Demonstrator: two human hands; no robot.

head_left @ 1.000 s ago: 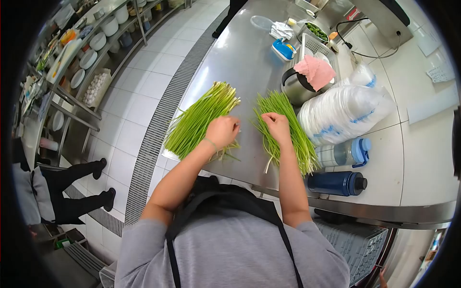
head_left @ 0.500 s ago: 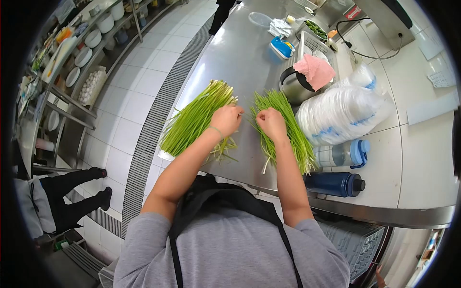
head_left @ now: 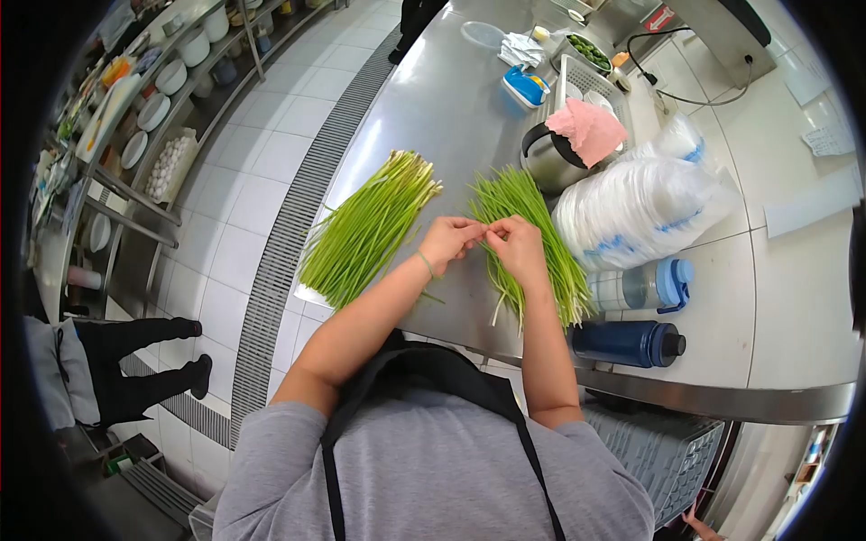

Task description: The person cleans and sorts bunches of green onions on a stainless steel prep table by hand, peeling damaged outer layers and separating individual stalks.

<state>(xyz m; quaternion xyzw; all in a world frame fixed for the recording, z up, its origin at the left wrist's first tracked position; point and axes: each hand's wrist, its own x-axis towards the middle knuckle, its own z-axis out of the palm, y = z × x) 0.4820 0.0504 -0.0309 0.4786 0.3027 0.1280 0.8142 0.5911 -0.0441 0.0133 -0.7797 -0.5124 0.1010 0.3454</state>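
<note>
Two piles of long green chives with pale ends lie on the steel table. My left hand (head_left: pixel 451 242) is between the left chive pile (head_left: pixel 365 234) and the right chive pile (head_left: pixel 532 225), its fingers pinched together. My right hand (head_left: pixel 519 249) is over the left edge of the right pile, also in a pinch. The fingertips of both hands meet. Whatever is between them is too small to make out. A few loose bits of chive lie below my left wrist.
Right of the chives stand a steel pot (head_left: pixel 555 160) with a pink cloth (head_left: pixel 588 131), wrapped stacks of plastic containers (head_left: pixel 631 212), a clear bottle (head_left: pixel 640 287) and a dark blue bottle (head_left: pixel 627 344). A blue and white container (head_left: pixel 526 87) sits farther back on the steel table (head_left: pixel 433 108). A person (head_left: pixel 117 370) stands at left.
My left hand has moved right and down, away from the left pile, to meet my right hand. My right hand has shifted slightly down, its fingertips now touching the left's.
</note>
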